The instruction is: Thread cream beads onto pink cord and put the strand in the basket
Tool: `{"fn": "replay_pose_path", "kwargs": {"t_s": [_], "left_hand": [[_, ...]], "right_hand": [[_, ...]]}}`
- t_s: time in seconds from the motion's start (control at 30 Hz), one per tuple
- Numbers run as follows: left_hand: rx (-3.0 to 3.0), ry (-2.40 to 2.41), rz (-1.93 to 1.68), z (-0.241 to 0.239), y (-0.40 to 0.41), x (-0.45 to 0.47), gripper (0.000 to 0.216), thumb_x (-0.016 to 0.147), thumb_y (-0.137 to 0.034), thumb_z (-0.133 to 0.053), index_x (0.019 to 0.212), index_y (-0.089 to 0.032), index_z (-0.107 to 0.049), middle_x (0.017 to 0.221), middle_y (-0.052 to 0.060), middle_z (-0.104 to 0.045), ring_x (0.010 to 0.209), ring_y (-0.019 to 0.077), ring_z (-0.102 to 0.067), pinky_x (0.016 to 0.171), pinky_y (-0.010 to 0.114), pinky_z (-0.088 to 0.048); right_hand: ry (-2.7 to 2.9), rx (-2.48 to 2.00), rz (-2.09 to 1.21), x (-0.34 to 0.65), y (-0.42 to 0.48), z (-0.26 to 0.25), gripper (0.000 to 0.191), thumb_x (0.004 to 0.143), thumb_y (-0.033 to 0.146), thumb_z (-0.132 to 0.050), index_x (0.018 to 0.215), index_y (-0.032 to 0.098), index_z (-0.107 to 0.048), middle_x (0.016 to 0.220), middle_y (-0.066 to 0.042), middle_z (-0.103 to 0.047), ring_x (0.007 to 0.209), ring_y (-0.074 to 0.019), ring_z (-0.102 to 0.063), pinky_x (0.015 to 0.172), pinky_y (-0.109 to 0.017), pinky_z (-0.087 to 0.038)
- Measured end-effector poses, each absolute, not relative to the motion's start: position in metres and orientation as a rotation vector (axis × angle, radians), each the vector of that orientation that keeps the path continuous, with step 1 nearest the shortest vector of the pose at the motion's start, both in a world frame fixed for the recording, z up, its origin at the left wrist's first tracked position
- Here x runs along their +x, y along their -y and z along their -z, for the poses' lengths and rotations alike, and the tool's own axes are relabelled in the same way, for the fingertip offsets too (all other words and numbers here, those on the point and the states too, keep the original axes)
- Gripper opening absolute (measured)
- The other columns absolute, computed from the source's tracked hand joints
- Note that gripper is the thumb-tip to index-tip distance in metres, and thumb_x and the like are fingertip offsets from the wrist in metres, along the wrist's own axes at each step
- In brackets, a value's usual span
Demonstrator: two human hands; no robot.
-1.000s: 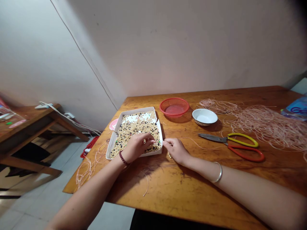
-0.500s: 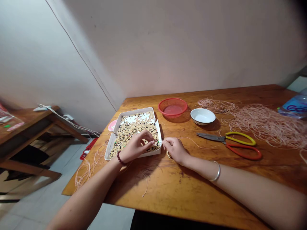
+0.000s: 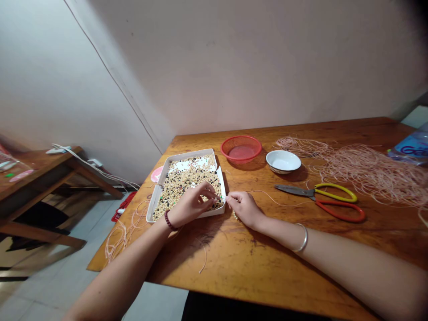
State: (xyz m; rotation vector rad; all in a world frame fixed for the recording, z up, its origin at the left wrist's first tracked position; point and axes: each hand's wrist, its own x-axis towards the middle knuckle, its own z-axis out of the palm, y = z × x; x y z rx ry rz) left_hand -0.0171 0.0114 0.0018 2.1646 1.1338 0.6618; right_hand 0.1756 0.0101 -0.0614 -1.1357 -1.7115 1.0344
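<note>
Over the near right corner of a white tray [image 3: 152, 206] of small beads [image 3: 180, 187], mostly cream and black, my left hand [image 3: 195, 199] pinches thumb and forefinger together. What lies between those fingertips is too small to make out. Just right of the tray's edge, my right hand [image 3: 245, 208] is closed on a thin pink cord [image 3: 267, 195], which trails off toward the scissors. A short row of strung cream beads [image 3: 236, 216] hangs below that hand, partly hidden by it. The fingertips of both hands are close together, with a green bead [image 3: 221, 197] visible between them.
Behind the hands stand a red plastic basket [image 3: 240, 149] and a white enamel bowl [image 3: 283, 161]. Scissors [image 3: 314, 194] with yellow and red handles lie to the right. A large tangle of pink cord [image 3: 364, 167] spreads beyond them, near a bottle [image 3: 411, 147].
Both hands hold nearly the same pose and place. My left fingertips have shifted very slightly, and the view has moved a little.
</note>
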Motion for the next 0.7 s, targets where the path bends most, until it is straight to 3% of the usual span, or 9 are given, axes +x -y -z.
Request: {"fn": "replay_pose_path", "kwargs": {"t_s": [0.23,0.7], "left_hand": [[2.188,-1.113,-0.687,-0.003,-0.0109,-0.0166,0.012,0.086,-0.025,-0.058,0.092,-0.017,-0.052,0.086,0.004,-0.068,0.078,0.012,-0.066,0.06,0.02,-0.05],[2.179,-1.136,-0.652,-0.0041,-0.0095,-0.0156,0.009,0.085,-0.021,-0.057,0.092,-0.017,-0.051,0.09,0.004,-0.071,0.078,0.012,-0.066,0.059,0.02,-0.049]], "right_hand": [[1.689,-1.145,-1.003,0.1749,-0.0086,0.0579,0.035,0.082,0.034,-0.043,0.054,0.02,-0.028,0.054,0.004,-0.025,0.054,-0.0095,-0.03,0.052,-0.024,-0.022],[1.688,-1.139,-0.996,0.1744,-0.0085,0.0588,0.035,0.082,0.033,-0.043,0.053,0.02,-0.029,0.055,0.004,-0.024,0.053,-0.0092,-0.029,0.051,-0.025,-0.02]]}}
